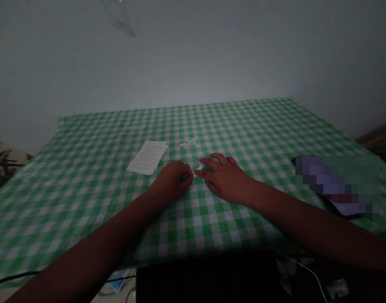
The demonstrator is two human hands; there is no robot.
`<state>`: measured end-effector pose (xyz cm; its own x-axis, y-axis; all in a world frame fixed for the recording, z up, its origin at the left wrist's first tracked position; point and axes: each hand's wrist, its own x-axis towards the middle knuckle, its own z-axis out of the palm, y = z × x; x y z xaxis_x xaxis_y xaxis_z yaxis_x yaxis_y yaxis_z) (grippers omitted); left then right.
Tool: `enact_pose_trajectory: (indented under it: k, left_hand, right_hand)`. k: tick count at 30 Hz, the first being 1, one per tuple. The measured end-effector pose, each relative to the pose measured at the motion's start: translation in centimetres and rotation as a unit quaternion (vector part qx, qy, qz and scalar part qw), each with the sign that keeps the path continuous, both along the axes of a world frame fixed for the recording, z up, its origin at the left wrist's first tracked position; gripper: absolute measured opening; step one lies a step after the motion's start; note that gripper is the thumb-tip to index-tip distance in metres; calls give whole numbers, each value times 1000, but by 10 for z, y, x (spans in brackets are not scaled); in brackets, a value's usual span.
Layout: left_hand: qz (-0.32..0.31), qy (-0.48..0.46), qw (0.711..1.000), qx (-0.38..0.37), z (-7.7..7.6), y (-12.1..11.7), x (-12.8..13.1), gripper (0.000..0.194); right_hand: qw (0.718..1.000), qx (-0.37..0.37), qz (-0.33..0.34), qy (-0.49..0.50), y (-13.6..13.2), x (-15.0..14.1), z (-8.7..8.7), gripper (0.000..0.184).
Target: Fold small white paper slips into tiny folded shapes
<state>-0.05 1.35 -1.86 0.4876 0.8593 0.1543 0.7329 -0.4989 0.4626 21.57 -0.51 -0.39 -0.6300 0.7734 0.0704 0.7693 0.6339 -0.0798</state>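
Between my hands lies a small piece of folded white paper (199, 168), low on the checked cloth and mostly covered by fingers. My left hand (175, 179) is closed, its thumb and fingers pinching the paper's left end. My right hand (226, 176) has its fingers spread, with the index fingertip touching the paper's right side. Just beyond my hands sits another folded white paper piece (188, 144), with a raised part. A stack of printed paper sheets (148, 158) rests to the left of it, slightly fanned.
A green-and-white checked tablecloth (249, 130) covers the table, which meets a pale wall (193, 54). At the right lies a dark-edged flat object (334, 185), its surface blurred out by pixel blocks. Cables, including a white one (309, 269), hang below the front edge.
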Motion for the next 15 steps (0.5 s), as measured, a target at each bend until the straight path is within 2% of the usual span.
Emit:
enact_pose_trajectory:
  k: [10, 15]
  left_hand:
    - [57, -17, 998, 7, -3, 2, -1, 7]
    - [51, -18, 999, 2, -3, 2, 0, 8]
  right_hand:
    - [999, 33, 5, -30, -16, -11, 1, 49]
    - [997, 59, -15, -50, -17, -9, 0, 44]
